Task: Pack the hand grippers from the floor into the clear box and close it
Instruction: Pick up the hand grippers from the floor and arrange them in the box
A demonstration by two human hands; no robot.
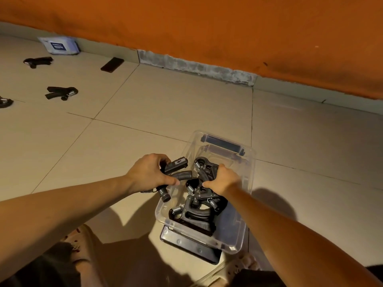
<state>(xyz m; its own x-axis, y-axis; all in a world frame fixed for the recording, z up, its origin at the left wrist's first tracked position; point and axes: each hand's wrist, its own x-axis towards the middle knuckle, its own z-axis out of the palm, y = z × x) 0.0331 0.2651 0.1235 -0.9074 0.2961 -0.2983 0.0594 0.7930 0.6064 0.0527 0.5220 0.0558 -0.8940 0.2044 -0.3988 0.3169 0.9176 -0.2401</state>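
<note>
The clear box point(246, 183) stands open on the tiled floor in front of me, with several black hand grippers point(196, 212) piled inside. My left hand point(149, 172) grips one black hand gripper point(176, 168) over the box's left rim. Inside the box, my right hand point(222, 179) curls round another black hand gripper point(204, 168). Three more hand grippers lie on the floor at the far left, one point(61, 92) nearest, one point(38, 61) behind it, and one point(5, 102) cut off by the frame edge. The box's lid point(186, 245) lies under its near end.
An orange wall point(207, 27) runs along the back. A dark phone point(112, 64) and a white wipes pack point(59, 45) lie near the wall at the left. My sandalled feet point(83, 245) sit either side of the box's near end.
</note>
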